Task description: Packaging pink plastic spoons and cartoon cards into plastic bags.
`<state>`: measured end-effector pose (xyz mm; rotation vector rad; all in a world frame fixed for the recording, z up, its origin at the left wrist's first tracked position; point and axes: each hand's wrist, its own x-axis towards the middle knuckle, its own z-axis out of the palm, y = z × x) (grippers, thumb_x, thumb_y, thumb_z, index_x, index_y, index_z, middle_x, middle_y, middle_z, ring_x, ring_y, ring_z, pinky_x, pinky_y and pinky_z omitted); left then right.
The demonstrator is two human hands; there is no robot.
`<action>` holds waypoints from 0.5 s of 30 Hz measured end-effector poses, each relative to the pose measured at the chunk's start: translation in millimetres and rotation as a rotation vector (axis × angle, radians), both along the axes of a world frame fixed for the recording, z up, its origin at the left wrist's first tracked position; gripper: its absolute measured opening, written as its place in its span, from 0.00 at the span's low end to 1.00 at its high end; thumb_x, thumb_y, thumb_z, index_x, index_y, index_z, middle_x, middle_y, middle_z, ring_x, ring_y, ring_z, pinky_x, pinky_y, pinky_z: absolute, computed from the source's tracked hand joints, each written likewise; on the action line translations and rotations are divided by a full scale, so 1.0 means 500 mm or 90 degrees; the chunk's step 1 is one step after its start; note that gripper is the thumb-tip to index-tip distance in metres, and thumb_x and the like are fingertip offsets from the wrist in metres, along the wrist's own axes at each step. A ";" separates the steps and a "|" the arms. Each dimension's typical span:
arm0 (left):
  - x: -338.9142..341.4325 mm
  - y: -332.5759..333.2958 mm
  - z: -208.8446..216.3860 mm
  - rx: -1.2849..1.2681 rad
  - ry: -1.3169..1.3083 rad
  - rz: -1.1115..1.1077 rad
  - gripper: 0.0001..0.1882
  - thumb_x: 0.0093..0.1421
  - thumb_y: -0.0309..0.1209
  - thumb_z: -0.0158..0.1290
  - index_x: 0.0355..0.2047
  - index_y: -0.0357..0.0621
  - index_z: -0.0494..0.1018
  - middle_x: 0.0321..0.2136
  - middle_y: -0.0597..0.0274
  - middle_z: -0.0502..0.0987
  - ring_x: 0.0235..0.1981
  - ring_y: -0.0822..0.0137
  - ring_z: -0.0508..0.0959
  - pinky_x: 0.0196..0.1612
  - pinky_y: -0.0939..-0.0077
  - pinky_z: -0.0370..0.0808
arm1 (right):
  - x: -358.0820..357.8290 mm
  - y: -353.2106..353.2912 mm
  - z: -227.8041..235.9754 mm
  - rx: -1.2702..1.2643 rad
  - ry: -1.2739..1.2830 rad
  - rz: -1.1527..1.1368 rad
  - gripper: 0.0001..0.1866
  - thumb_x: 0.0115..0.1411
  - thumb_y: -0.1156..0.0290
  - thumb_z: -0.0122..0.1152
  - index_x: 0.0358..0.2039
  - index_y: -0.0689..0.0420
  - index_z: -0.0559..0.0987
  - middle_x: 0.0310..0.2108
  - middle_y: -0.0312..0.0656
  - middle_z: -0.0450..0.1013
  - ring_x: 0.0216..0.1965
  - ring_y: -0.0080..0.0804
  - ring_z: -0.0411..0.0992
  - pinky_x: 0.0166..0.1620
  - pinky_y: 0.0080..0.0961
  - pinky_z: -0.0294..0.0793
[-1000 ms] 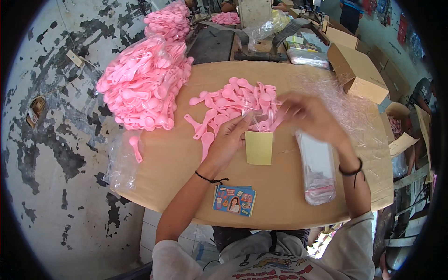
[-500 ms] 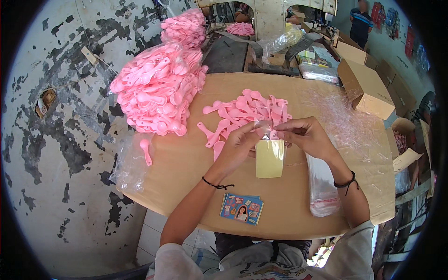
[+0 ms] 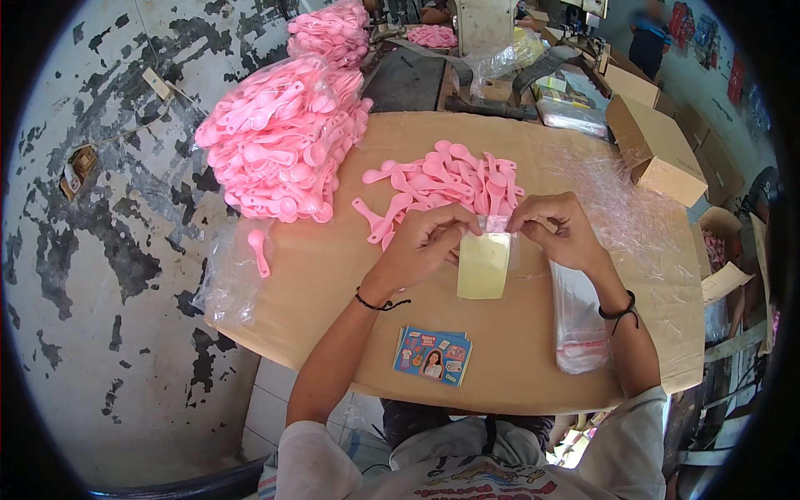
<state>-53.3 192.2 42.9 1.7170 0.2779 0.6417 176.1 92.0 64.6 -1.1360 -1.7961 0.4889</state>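
Observation:
A small clear plastic bag [image 3: 497, 223] with a pale yellow card [image 3: 482, 268] in it hangs between my hands over the middle of the table. My left hand [image 3: 427, 248] pinches the bag's top left corner between thumb and fingers. At the top right corner, my right hand [image 3: 565, 235] grips the bag's edge the same way. Just beyond lies a loose heap of pink plastic scoops [image 3: 450, 177]. Closer to me sits a small stack of blue printed cards [image 3: 432, 356]. Beside my right forearm is a pile of flat clear bags [image 3: 581, 321].
Large clear sacks packed with pink scoops [image 3: 279, 142] stand at the left by the peeling wall. One scoop [image 3: 259, 252] lies on crumpled plastic at the table's left edge. Plastic strips [image 3: 617, 196] and an open cardboard box [image 3: 656, 150] are at the right. A person [image 3: 647, 42] stands far back.
My fingers have spread a little apart along the bag's top edge, so more of its clear top shows. The whole view has shifted slightly, with the table sitting higher in it.

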 end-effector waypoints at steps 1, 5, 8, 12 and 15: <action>-0.004 0.001 0.002 -0.001 0.000 0.001 0.08 0.67 0.26 0.44 0.42 0.38 0.72 0.35 0.63 0.77 0.33 0.74 0.80 0.35 0.79 0.81 | -0.002 0.000 0.000 -0.018 -0.007 -0.014 0.11 0.46 0.91 0.51 0.26 0.65 0.79 0.28 0.44 0.78 0.31 0.30 0.75 0.37 0.24 0.72; 0.004 0.008 -0.019 -0.026 -0.024 -0.018 0.05 0.62 0.21 0.51 0.38 0.38 0.68 0.32 0.64 0.75 0.32 0.74 0.80 0.33 0.82 0.78 | -0.008 -0.004 0.007 -0.016 -0.024 -0.009 0.12 0.45 0.91 0.50 0.27 0.65 0.79 0.27 0.43 0.77 0.31 0.29 0.75 0.38 0.24 0.72; 0.014 0.002 -0.024 0.027 -0.033 0.006 0.13 0.58 0.19 0.57 0.40 0.41 0.65 0.33 0.63 0.75 0.33 0.73 0.80 0.33 0.83 0.76 | -0.021 0.003 0.005 0.099 0.092 -0.064 0.12 0.51 0.88 0.52 0.35 0.64 0.78 0.25 0.40 0.76 0.29 0.26 0.74 0.34 0.25 0.74; 0.027 -0.018 -0.011 -0.024 -0.096 -0.011 0.22 0.56 0.18 0.59 0.49 0.41 0.63 0.42 0.56 0.75 0.39 0.68 0.81 0.37 0.77 0.79 | -0.055 -0.060 0.043 -0.165 0.183 -0.105 0.12 0.56 0.84 0.58 0.41 0.62 0.74 0.28 0.37 0.74 0.27 0.19 0.70 0.31 0.19 0.71; 0.019 -0.033 0.012 -0.117 -0.122 -0.041 0.15 0.58 0.23 0.58 0.45 0.37 0.70 0.46 0.60 0.73 0.44 0.68 0.79 0.39 0.79 0.79 | -0.049 -0.142 0.056 -0.194 0.092 -0.165 0.14 0.56 0.78 0.65 0.43 0.60 0.76 0.25 0.30 0.72 0.25 0.12 0.66 0.28 0.14 0.66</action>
